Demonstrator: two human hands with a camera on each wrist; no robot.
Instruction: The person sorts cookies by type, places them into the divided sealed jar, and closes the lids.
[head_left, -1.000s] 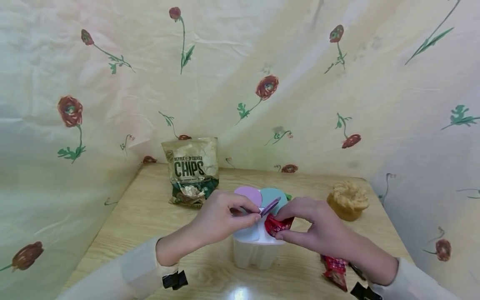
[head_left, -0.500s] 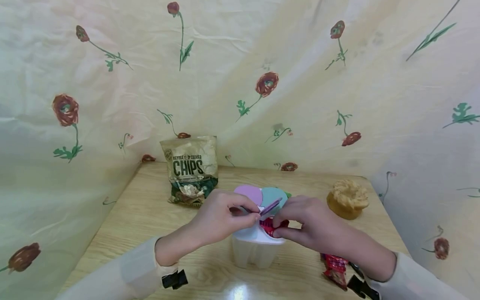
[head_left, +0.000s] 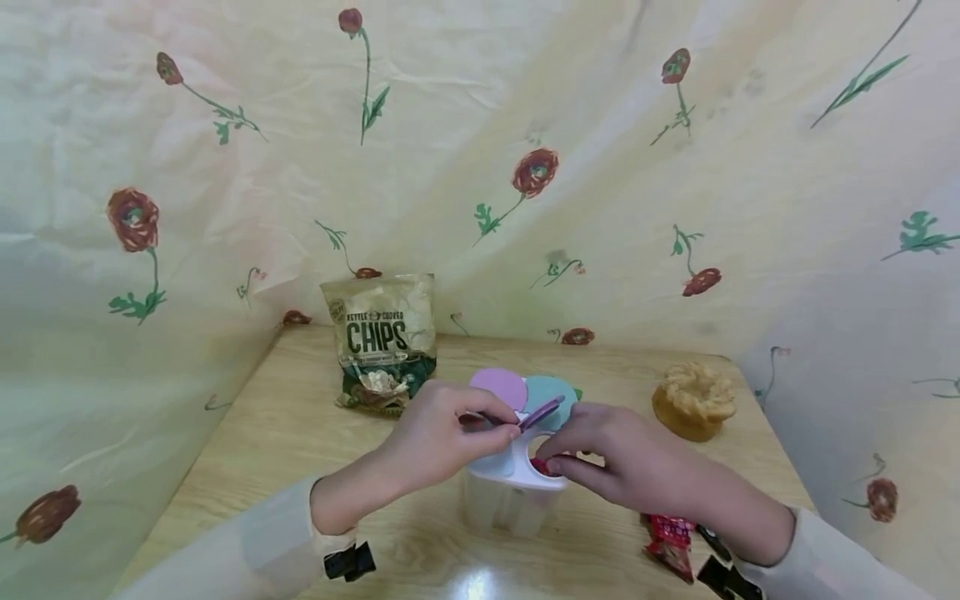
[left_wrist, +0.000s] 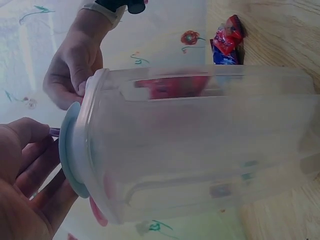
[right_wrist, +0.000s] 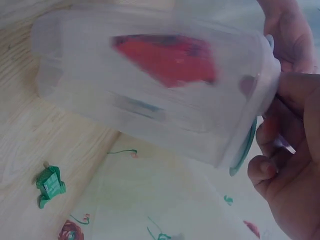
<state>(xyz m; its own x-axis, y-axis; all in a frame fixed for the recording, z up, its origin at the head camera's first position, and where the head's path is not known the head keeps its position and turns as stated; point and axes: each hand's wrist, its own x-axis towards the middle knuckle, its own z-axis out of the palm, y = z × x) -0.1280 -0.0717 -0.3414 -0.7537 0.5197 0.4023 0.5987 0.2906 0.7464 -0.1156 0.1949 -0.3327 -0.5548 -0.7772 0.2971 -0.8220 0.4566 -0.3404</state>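
We see a tall, clear tub [head_left: 504,510] with a white top [head_left: 517,477], standing on the wooden table [head_left: 247,467]. Above the top of the tub, the person's left hand [head_left: 442,433] pinches a purple lid [head_left: 542,413] between the thumb and the fingers, and we see this lid almost from its edge.

The right hand [head_left: 611,450] is at the round opening on the near right of the tub. Its fingers are loosely bent at the rim, and we find nothing held between them. One red packet [right_wrist: 167,60] is inside the tub, in its upper part; it looks blurred, and in the right wrist view it lies apart from the fingertips.

On the tub's top we also see a lilac lid [head_left: 498,387] at the far left, a teal lid [head_left: 553,398] at the far right and a pale blue lid [head_left: 491,461] at the near left.

Behind the tub to the left stands a chips bag [head_left: 382,342], and well to its right, farther back, sits a ring cake [head_left: 694,402]. Another red packet [head_left: 670,546] lies to the right of the tub, on the near side, with a blue packet [left_wrist: 225,57] touching it. A small green packet [right_wrist: 50,185] lies behind the tub.
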